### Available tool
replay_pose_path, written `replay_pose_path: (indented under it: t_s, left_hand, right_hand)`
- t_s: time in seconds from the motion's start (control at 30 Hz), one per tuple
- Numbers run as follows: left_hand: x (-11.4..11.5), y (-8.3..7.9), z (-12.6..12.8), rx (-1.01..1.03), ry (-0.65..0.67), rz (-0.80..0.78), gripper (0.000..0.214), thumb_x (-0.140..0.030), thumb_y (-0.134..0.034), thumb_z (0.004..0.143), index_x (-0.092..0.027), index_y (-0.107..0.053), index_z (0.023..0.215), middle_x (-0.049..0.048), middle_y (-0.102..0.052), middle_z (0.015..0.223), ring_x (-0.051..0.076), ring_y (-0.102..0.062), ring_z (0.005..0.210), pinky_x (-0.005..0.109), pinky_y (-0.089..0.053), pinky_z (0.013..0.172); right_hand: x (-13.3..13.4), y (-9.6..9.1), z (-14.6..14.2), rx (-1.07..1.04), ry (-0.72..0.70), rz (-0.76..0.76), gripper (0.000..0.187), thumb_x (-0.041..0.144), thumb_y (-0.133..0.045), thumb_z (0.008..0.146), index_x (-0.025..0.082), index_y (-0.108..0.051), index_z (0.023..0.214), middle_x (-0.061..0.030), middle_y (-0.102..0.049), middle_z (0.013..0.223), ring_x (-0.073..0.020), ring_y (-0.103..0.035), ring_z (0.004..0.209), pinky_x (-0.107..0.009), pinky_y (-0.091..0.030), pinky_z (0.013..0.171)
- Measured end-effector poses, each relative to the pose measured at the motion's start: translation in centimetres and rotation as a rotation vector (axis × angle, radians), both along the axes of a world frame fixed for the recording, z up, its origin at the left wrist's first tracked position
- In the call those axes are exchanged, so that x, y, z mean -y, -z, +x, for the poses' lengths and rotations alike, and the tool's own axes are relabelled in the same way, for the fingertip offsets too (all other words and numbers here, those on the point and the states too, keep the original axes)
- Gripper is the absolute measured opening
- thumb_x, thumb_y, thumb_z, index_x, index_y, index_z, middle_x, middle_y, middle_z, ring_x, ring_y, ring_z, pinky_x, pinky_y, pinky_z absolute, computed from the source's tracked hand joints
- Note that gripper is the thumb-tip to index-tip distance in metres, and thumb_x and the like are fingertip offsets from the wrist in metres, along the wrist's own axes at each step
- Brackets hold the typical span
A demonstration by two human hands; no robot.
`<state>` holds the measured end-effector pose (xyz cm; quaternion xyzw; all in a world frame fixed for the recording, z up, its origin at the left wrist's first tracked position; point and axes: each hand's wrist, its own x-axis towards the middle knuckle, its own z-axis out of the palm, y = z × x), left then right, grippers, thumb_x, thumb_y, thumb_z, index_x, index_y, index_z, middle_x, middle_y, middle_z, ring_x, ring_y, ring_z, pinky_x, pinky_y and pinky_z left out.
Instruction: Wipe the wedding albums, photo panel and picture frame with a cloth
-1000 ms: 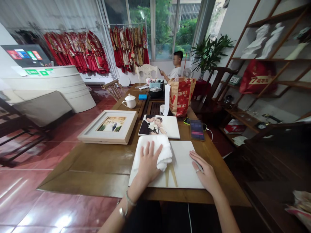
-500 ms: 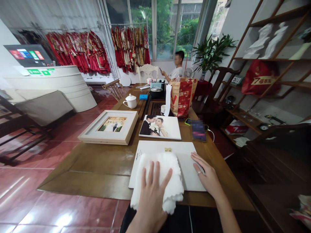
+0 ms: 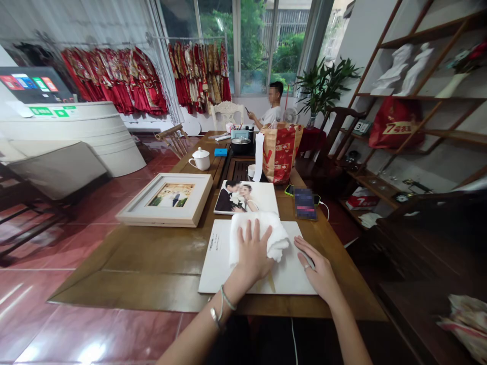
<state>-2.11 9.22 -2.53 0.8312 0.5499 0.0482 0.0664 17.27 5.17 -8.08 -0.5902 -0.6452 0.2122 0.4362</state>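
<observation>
My left hand lies with spread fingers on a folded white cloth, pressing it against a white panel. The panel lies flat on the table with small print at its upper left. Below my left palm, part of a yellowish piece shows on the panel; the cloth and hand hide the rest. My right hand, with a ring on it, rests with fingers stretched out along the panel's right edge. Just beyond the panel is a photo print of a couple.
A pale framed picture lies on the wooden table to the left. Behind are a white lidded cup, a red-and-brown paper bag and a phone with a cable. Another person sits at the far end.
My left hand and the cloth have moved away from me and slightly right over the panel, uncovering its near part. My right hand stays at the edge.
</observation>
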Motion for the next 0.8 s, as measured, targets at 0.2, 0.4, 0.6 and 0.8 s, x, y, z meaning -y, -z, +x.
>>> replay_pose_path:
  t_s: [0.2,0.4,0.6,0.8]
  left_hand:
    - [-0.8,-0.4,1.5,-0.071,-0.032,0.025,0.079,-0.046,-0.061,0.079,-0.021,-0.028,0.146,0.0131,-0.016,0.155,0.043,-0.006,0.14,0.064,-0.008,0.108]
    - [0.6,-1.1,0.5,-0.045,0.096,-0.033,0.074,-0.046,-0.057,0.081,-0.019,-0.032,0.144,0.0117,-0.019,0.154,0.042,-0.005,0.14,0.065,-0.009,0.109]
    - [6.3,0.0,0.2,-0.033,0.24,-0.083,0.086,-0.05,-0.06,0.074,-0.02,-0.026,0.147,0.0128,-0.012,0.155,0.044,0.005,0.139,0.069,0.001,0.107]
    - [9.9,-0.5,-0.5,0.034,0.303,-0.209,0.09,-0.046,-0.062,0.072,-0.024,-0.019,0.148,0.0098,-0.004,0.156,0.042,0.009,0.139,0.068,0.001,0.108]
  right_hand:
    - [-0.1,0.0,0.0,0.018,-0.002,-0.007,0.036,0.036,-0.048,0.089,0.022,-0.064,0.119,-0.0085,-0.059,0.132,-0.0256,-0.05,0.127,-0.047,-0.038,0.109]
    - [-0.3,0.0,0.0,0.027,0.007,-0.001,0.035,0.033,-0.049,0.088,0.021,-0.065,0.117,-0.0099,-0.059,0.131,-0.0259,-0.051,0.125,-0.047,-0.038,0.108]
    - [-0.2,-0.1,0.1,-0.008,-0.011,0.017,0.036,0.03,-0.048,0.087,0.022,-0.066,0.117,-0.0096,-0.06,0.13,-0.0266,-0.052,0.125,-0.047,-0.041,0.106]
    - [-0.2,0.1,0.3,-0.036,-0.045,0.055,0.037,0.027,-0.05,0.084,0.023,-0.067,0.116,-0.0098,-0.061,0.128,-0.0264,-0.053,0.124,-0.046,-0.042,0.105]
